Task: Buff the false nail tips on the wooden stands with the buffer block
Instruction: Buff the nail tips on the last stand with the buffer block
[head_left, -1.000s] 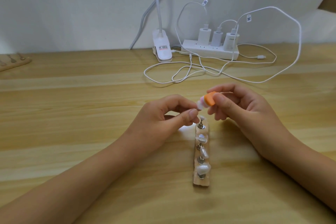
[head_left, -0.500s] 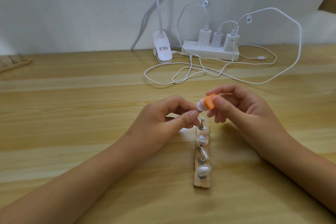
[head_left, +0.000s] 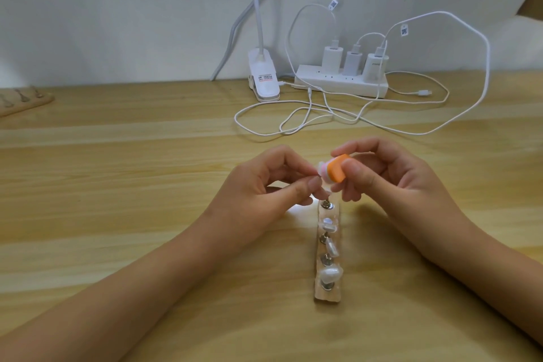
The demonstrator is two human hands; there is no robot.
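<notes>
Right hand (head_left: 390, 179) grips the buffer block (head_left: 424, 172), left hand (head_left: 264, 185) pinches a thin pin (head_left: 318, 176). Cables (head_left: 423, 93) and power strip (head_left: 340, 86) lie behind on the worktop (head_left: 117, 185).

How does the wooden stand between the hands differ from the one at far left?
The near pale wooden stand carries white false nail tips; the far-left wooden stand shows seemingly bare pins. The near one points away from the camera; the far-left one lies crosswise, cut by the frame. Both are wood with metal pins.

Far stand (head_left: 29, 104) cut by left edge, lamp neck (head_left: 258, 9) cropped
</notes>
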